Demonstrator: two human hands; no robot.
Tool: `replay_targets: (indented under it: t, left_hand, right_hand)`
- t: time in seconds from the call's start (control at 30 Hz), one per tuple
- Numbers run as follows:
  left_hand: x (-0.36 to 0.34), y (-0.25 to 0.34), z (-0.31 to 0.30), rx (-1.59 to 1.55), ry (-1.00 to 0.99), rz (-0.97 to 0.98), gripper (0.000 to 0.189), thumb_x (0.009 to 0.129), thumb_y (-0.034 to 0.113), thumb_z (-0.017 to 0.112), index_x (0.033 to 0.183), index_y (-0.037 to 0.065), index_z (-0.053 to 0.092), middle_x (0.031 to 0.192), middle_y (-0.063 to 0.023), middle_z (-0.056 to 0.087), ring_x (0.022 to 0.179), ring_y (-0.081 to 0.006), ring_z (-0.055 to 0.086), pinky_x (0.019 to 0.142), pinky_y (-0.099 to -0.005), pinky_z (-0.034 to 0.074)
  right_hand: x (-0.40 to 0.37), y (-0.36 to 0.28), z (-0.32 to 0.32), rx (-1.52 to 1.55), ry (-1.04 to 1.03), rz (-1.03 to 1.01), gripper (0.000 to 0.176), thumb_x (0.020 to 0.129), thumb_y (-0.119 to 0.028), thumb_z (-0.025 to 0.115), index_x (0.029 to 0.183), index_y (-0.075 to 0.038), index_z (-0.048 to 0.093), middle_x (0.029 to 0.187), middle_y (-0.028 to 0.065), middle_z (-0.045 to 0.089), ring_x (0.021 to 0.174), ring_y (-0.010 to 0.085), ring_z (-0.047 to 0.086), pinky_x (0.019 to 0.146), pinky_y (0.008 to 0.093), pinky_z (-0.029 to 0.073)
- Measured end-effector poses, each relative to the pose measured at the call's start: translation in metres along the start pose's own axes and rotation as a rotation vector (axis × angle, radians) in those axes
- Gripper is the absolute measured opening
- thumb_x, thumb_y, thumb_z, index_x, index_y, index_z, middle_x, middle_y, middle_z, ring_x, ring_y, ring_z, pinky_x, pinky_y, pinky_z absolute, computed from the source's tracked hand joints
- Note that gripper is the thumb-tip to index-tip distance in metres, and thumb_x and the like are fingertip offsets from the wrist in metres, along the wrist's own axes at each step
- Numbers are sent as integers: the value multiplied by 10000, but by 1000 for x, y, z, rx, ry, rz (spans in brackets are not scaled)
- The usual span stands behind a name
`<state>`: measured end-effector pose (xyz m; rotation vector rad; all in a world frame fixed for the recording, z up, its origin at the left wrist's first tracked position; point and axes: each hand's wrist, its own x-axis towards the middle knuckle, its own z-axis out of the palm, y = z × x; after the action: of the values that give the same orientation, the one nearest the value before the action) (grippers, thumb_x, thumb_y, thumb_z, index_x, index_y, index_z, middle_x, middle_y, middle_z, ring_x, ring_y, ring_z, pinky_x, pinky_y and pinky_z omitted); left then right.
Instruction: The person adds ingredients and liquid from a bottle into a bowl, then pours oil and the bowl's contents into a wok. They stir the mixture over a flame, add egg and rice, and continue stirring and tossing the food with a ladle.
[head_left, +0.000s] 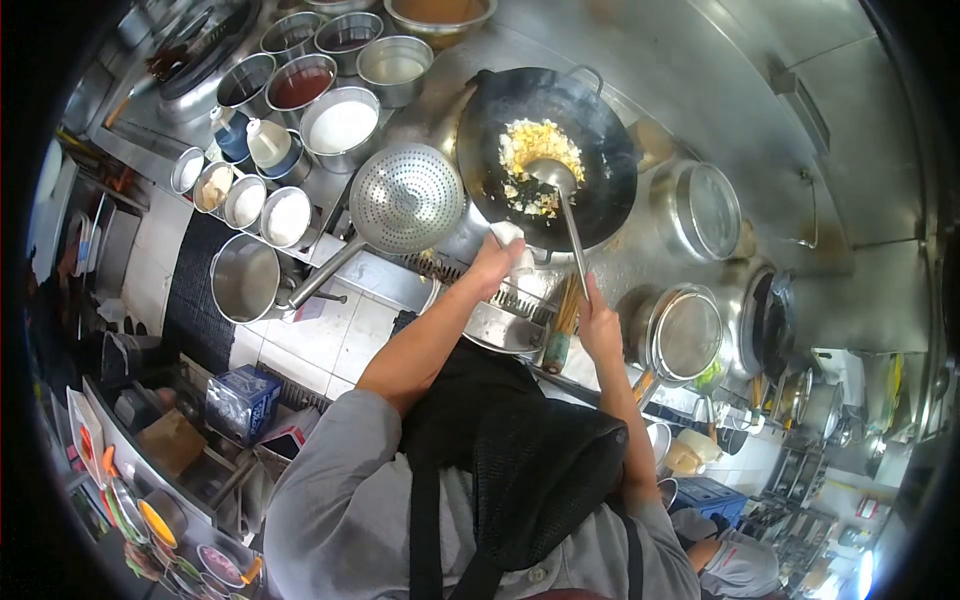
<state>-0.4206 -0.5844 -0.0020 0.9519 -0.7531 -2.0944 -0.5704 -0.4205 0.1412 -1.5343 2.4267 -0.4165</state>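
A large black wok (617, 185) sits on the steel stove with chopped yellow and white food (535, 143) in it, dark bits near its lower part. My left hand (495, 262) is closed on a white cloth (511, 236) at the wok's near edge; the wok's near handle is partly hidden there. My right hand (599, 325) grips the long handle of a metal ladle (556, 177), whose bowl rests in the food. To the left of the wok lies a perforated strainer (407, 198), touched by neither hand.
Metal pots of sauce and powder, with a white one (343, 125), stand at the upper left. A bamboo brush (561, 335) is beside my right hand. Lidded pots (686, 335) stand right of the wok. Another person (738, 567) is at the lower right.
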Motion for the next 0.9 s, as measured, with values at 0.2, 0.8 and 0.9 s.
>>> replay_targets:
  t: [0.2, 0.8, 0.9]
  left_hand:
    - [-2, 5, 7, 10, 88, 13, 207, 959, 79, 567, 1139, -6, 512, 1002, -117, 636, 873, -249, 682, 715, -388, 582]
    - [2, -20, 26, -137, 209, 14, 217, 811, -16, 603, 995, -73, 504, 825, -140, 605, 685, -277, 686, 513, -425, 559]
    - [-67, 51, 39, -339, 164, 8, 149, 831, -18, 583, 958, -65, 520, 777, -99, 584, 662, -264, 673, 527, -392, 563]
  right_hand:
    - [21, -37, -29, 110, 87, 69, 403, 952, -265, 551, 1337, -150, 567, 895, 321, 642, 864, 472, 644, 755, 536, 503]
    - [-50, 22, -38, 173, -6, -118, 452, 1006, -200, 506, 1435, -71, 441, 657, 151, 547, 528, 202, 525, 501, 381, 428]
    - [-61, -15, -92, 654, -330, 136, 457, 1016, -216, 516, 1446, -76, 445, 620, -59, 437, 490, 35, 379, 424, 214, 309]
